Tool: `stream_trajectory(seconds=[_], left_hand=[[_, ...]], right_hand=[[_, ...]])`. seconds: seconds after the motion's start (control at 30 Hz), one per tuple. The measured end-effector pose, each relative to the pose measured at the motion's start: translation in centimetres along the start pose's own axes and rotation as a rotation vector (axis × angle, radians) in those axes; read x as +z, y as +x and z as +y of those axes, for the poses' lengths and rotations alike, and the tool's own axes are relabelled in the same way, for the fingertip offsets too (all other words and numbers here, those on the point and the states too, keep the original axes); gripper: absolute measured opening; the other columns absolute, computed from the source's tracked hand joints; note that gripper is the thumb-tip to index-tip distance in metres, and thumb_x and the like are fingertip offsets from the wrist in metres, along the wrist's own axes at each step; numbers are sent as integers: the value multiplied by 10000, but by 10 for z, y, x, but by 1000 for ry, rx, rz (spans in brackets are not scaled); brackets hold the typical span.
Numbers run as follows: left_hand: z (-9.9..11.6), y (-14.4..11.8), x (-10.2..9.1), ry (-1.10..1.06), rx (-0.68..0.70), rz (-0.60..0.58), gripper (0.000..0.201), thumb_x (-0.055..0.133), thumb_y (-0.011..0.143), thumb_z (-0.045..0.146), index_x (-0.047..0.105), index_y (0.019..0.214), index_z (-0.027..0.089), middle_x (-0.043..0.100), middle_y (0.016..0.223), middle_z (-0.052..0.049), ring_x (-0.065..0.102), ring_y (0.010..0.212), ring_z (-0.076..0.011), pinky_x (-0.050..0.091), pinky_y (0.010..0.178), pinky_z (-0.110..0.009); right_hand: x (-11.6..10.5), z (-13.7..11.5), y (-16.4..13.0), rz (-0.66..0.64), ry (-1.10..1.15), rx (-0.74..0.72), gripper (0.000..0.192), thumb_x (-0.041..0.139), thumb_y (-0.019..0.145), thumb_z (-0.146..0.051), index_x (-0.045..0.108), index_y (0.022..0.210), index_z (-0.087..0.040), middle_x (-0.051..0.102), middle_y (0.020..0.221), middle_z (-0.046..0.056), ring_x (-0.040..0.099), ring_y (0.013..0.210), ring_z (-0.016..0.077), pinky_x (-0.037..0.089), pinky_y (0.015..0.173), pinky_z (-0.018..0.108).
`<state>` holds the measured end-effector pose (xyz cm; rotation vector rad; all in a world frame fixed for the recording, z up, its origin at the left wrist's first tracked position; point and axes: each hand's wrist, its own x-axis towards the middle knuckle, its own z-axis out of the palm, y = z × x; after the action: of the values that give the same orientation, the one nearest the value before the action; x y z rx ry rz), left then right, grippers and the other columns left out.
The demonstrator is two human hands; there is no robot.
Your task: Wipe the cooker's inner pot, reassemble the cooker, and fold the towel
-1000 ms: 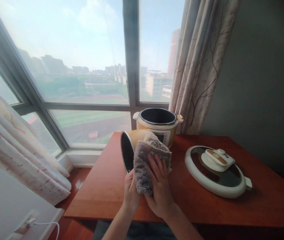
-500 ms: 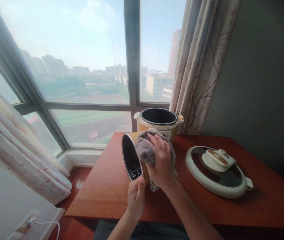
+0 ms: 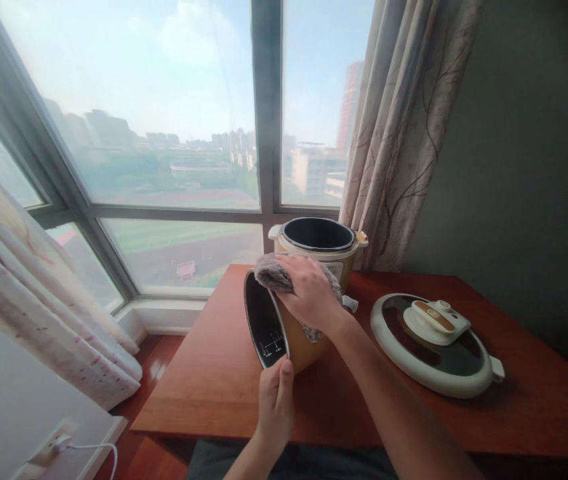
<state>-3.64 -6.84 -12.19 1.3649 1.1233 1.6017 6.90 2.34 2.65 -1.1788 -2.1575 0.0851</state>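
Note:
A rice cooker inner pot [image 3: 294, 340], dark inside with white level marks and yellowish outside, lies tilted on its side, its mouth facing left. My left hand [image 3: 276, 403] grips its lower rim, thumb on the edge. With my right hand [image 3: 311, 293] I press a fluffy grey cloth [image 3: 273, 273] against the top of the pot's outer wall, near the rim. Fingers of that hand are partly sunk in the cloth. Just behind stands the cooker body [image 3: 318, 235], upright and without its lid. The round lid [image 3: 431, 343] with a dark glass top rests to the right.
All of this is on a reddish-brown wooden table [image 3: 184, 393]. Windows [image 3: 174, 133] rise behind it, with curtains [image 3: 409, 133] at both sides. A white cable [image 3: 99, 447] runs from a wall socket at lower left.
My right hand has slid the cloth left and slightly up, onto the pot's upper rim. My left hand keeps its hold, a little lower in view.

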Motion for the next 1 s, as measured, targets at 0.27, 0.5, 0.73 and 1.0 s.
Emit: stream_trajectory(seconds=[0.27,0.5,0.73,1.0], left_hand=[[16,34,-2,-285,-151,-20,542,614,869,635,761,916,116,742,837,-87,639,783,-222,531,769,-326],[51,52,4,-502,-412,18,567,725,765,646,759,959,115,746,778,-67,685,739,-204,572,725,-323],[61,54,5,-469,-404,-22,562,706,810,607,740,1113,134,769,1021,-107,707,972,-246,557,907,-354],[4,24,-30,-15,14,-407,524,564,932,565,711,1247,173,736,1179,-128,651,1123,-277,444,1083,-361]], right_hand=[[34,2,-76,160,-22,-116,677,514,893,-286,353,1547,-220,285,1656,66,178,1541,304,111,1240,583],[77,4,-130,304,-6,-71,744,445,864,-248,256,1583,-220,190,1682,89,112,1551,354,152,1191,685],[61,-1,-123,387,52,-46,685,429,866,-246,325,1543,-243,312,1640,80,177,1541,345,143,1201,675],[29,-5,-86,421,214,32,575,464,922,-207,410,1494,-241,490,1536,71,331,1493,266,222,1229,536]])
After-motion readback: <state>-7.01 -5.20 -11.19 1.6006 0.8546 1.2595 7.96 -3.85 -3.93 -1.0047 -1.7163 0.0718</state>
